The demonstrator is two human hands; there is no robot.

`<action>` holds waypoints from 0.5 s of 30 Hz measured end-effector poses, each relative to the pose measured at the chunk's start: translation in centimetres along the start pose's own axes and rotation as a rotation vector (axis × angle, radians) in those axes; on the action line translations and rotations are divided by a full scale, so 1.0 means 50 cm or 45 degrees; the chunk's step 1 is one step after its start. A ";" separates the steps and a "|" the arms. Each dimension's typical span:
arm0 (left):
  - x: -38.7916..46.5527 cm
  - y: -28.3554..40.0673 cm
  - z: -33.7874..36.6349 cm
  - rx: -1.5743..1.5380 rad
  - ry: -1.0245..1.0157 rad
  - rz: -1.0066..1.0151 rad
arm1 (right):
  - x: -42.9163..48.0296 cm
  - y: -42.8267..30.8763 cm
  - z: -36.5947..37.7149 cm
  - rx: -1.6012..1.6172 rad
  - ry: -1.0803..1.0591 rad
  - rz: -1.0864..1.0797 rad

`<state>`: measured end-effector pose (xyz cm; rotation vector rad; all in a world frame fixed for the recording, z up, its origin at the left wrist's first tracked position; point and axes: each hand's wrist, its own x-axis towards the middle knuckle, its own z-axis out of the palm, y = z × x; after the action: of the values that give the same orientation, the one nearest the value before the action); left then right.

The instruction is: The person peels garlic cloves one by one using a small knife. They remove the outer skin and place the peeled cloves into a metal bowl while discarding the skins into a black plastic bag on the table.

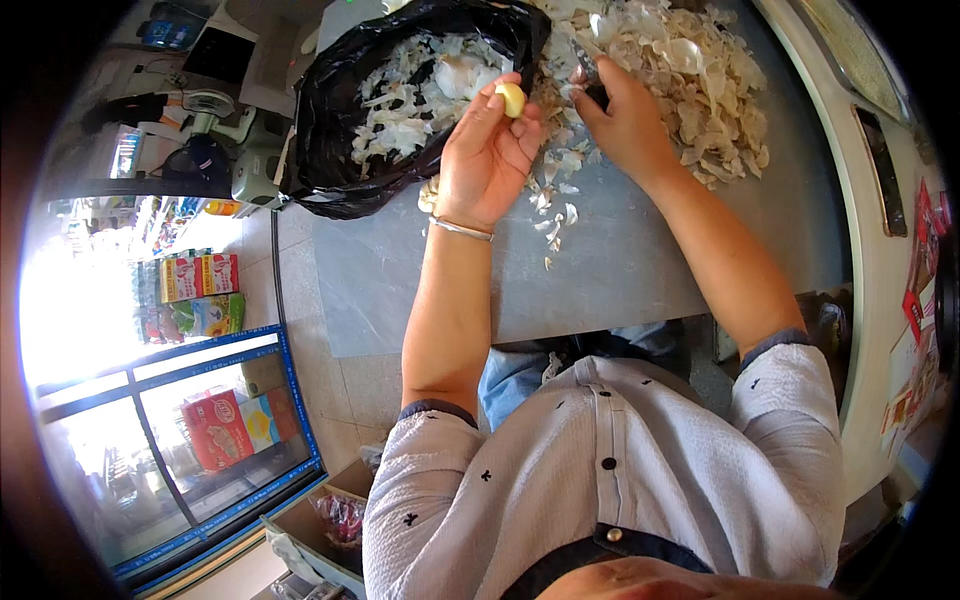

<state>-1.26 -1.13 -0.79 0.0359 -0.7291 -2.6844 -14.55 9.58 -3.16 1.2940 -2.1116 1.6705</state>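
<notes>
A peeled, pale yellow garlic clove [511, 100] is pinched between the thumb and fingers of my left hand [491, 142], palm turned up. That hand is over the near right rim of a black plastic bag [330, 124], which contains a garlic bulb [459, 77] and white papery skins [397, 127]. My right hand [628, 120] grips what looks like a small knife [587, 60] with a dark handle, partly hidden by the fingers. Beneath and beyond it spreads a heap of dry garlic skins [712, 97].
Loose skin scraps [555, 225] lie on the grey tabletop [600, 277]. Along the right stands a white appliance-like panel [862, 300] with a phone [881, 171] on it. At left are a fan [199, 150] and a blue-edged glass case [217, 420]; an open box [337, 502] sits lower left.
</notes>
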 end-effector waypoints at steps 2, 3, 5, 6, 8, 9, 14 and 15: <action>-0.002 0.003 0.004 0.045 0.040 0.018 | 0.001 0.013 0.005 0.110 -0.022 -0.032; -0.002 0.000 0.002 0.062 0.061 0.030 | 0.001 0.023 0.010 0.161 -0.039 -0.049; -0.006 -0.002 0.008 0.166 0.105 0.078 | 0.004 0.025 0.011 0.321 -0.279 0.266; -0.015 0.004 0.008 0.238 0.124 0.100 | 0.005 0.023 0.011 0.392 -0.394 0.425; -0.014 0.002 0.018 0.375 0.130 0.135 | 0.012 0.003 0.001 0.932 -0.458 0.799; -0.013 0.000 0.022 0.448 0.140 0.161 | 0.011 -0.001 -0.004 1.079 -0.470 0.843; 0.069 -0.013 0.134 0.916 0.200 0.152 | 0.022 -0.004 -0.027 1.619 -0.520 1.028; 0.112 -0.018 0.151 1.014 0.222 0.208 | 0.024 0.001 -0.033 1.609 -0.522 1.020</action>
<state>-7.69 1.32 5.71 0.3822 -1.5982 -2.0453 -15.94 10.35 -1.88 0.9992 -1.7710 3.7243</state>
